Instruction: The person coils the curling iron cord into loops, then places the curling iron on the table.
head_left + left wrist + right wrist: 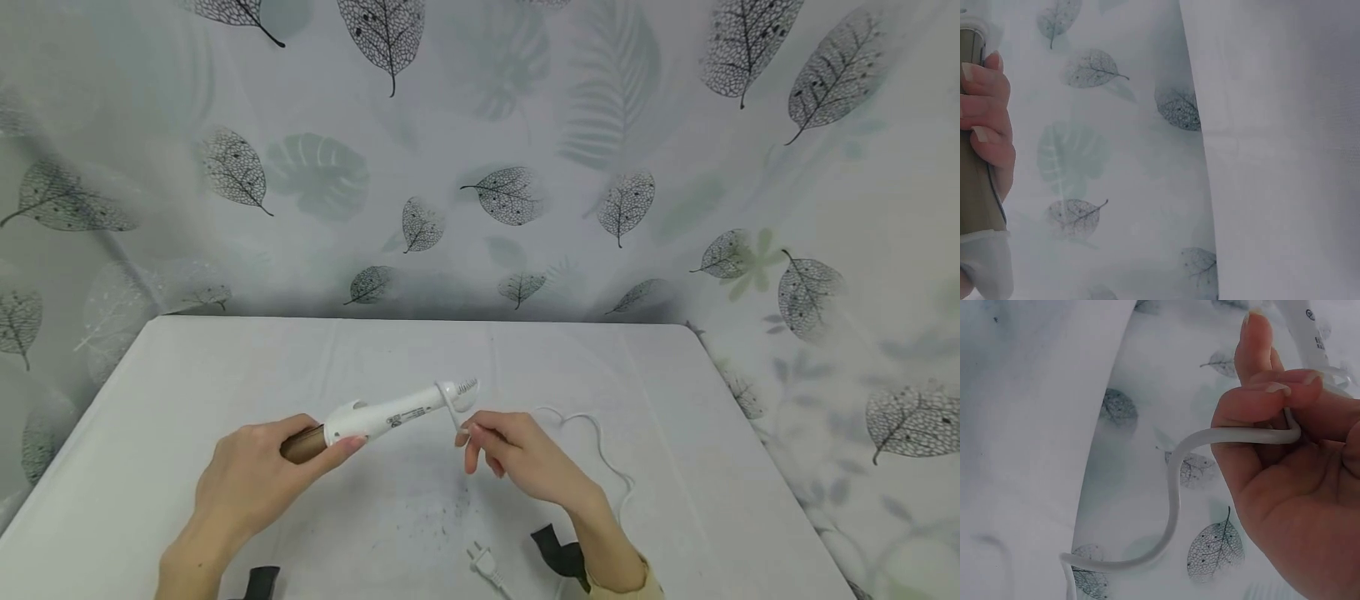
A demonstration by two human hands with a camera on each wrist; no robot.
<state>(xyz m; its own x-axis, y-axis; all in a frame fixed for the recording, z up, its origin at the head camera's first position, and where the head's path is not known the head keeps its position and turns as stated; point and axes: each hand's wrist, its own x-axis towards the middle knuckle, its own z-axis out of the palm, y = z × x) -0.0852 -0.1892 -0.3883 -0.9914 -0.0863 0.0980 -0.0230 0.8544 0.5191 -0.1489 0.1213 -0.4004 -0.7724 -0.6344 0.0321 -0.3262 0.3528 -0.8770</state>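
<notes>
My left hand (251,471) grips a curling iron (401,411) around its gold-brown barrel (975,175), with the white handle pointing away to the right. In the left wrist view, fingers (988,115) curl over the barrel. At the handle's far end, the white power cord (1172,487) leaves a ribbed sleeve (467,386) and bends back. My right hand (528,462) pinches this cord between thumb and fingers, close to the handle's end. From there the cord runs loosely under the right forearm.
A two-pin plug (485,562) lies on the white table (300,358) near the front. Dark specks (442,518) mark the cloth between the hands. Black straps (558,552) show near both wrists. Leaf-patterned curtain (450,125) hangs behind and beside the table.
</notes>
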